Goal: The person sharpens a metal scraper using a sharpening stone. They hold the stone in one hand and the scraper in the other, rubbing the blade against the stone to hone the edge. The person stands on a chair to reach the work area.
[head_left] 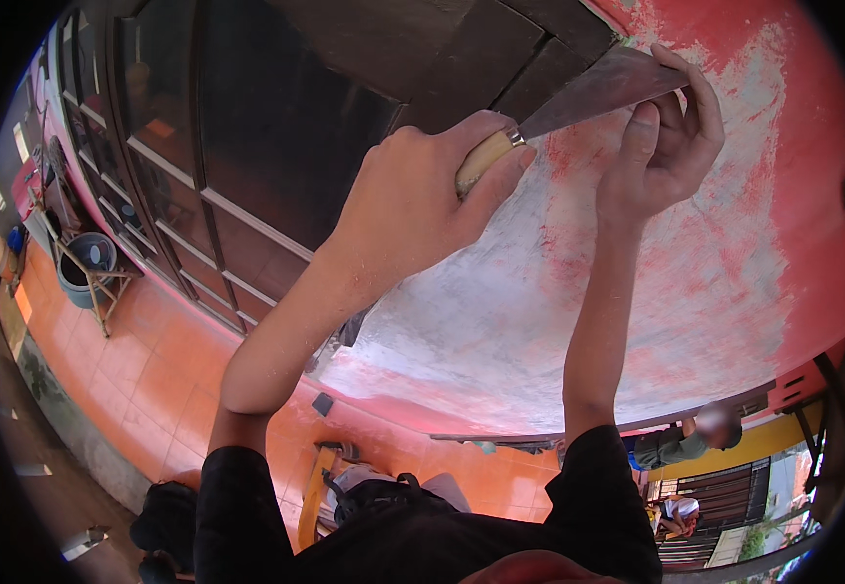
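My left hand (420,185) grips the putty knife (568,109) by its wooden handle (484,164), likely the surest hold; my loosely curled right hand (664,156) touches its probably springy blade (605,90).

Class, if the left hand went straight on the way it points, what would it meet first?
Probably the right hand, curled at the far end of the blade; depth is unclear.

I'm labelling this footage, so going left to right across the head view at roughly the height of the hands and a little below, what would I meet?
Grey bucket → left hand → scraper blade → right hand → plain red stretch of wall.
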Available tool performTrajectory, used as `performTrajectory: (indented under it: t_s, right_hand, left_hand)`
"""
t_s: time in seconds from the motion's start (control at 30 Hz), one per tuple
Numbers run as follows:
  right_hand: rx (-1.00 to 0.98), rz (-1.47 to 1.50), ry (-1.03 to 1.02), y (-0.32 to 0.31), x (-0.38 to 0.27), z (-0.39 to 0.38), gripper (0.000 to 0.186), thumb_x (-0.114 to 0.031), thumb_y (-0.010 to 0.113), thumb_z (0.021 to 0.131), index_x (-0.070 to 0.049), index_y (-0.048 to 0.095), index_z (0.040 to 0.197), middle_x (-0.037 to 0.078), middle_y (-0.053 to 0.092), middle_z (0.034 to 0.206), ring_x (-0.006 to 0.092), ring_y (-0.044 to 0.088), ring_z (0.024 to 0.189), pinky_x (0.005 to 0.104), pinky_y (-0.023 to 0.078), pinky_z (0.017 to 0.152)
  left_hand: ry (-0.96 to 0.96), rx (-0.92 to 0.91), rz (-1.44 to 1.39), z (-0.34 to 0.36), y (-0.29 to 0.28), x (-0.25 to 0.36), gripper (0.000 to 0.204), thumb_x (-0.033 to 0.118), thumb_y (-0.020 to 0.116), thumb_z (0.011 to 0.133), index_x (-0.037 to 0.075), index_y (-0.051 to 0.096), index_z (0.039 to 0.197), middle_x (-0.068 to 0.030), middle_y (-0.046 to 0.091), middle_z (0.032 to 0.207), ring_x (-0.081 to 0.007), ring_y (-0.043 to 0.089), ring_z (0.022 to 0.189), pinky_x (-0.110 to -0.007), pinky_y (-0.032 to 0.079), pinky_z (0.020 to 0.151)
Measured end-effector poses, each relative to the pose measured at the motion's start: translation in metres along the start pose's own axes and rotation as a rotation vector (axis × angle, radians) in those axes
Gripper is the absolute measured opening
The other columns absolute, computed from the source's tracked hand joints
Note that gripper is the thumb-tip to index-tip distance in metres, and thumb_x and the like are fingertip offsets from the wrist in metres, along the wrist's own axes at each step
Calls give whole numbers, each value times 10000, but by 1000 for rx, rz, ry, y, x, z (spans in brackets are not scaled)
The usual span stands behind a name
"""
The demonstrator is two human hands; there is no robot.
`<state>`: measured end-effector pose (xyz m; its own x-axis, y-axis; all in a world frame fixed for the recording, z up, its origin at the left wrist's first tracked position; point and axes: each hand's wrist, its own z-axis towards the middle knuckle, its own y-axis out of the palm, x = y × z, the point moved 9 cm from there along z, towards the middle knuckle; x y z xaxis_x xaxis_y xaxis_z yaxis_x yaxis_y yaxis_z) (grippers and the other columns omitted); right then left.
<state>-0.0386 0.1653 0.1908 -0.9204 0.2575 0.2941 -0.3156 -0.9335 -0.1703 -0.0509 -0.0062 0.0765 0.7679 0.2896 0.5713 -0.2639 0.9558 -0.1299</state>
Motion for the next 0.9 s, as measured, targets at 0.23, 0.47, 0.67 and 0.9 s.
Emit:
performTrajectory:
  t_s: [0.23, 0.47, 0.67, 0.9]
  right_hand:
    - [-144, 92, 43, -23, 9, -8, 272, -72, 641, 1074, 36, 594, 1319, 209, 721, 1159, 264, 694, 1085, 399, 568, 1017]
    - [-119, 187, 93, -12, 4, -5, 298, -179, 695, 1075, 15, 594, 1278, 206, 703, 1220, 246, 683, 1137, 376, 557, 1016]
    - [-131, 141, 118, -11, 8, -8, 345, -200, 748, 1059, 6, 582, 1279, 204, 690, 1261, 222, 674, 1156, 342, 556, 993]
    - [-98, 135, 81, -7, 7, -6, 377, -182, 731, 1072, 10, 546, 1338, 205, 683, 1287, 208, 669, 1143, 332, 553, 987]
  left_hand:
    - [-107, -31, -10, -35, 13, -3, 336, 312, 728, 1025, 17, 754, 1184, -170, 728, 750, -322, 756, 644, -355, 562, 626]
    - [-65, 100, 79, -29, -3, 9, 313, 336, 752, 1007, 66, 761, 1164, -163, 735, 725, -361, 749, 640, -390, 576, 591]
    - [-74, 112, 73, -26, 8, -1, 305, 350, 755, 1003, 92, 762, 1165, -179, 749, 748, -389, 753, 668, -411, 592, 598]
    - [-70, 124, 13, -19, 16, -2, 296, 327, 761, 997, 96, 761, 1182, -175, 761, 772, -391, 761, 689, -411, 603, 617]
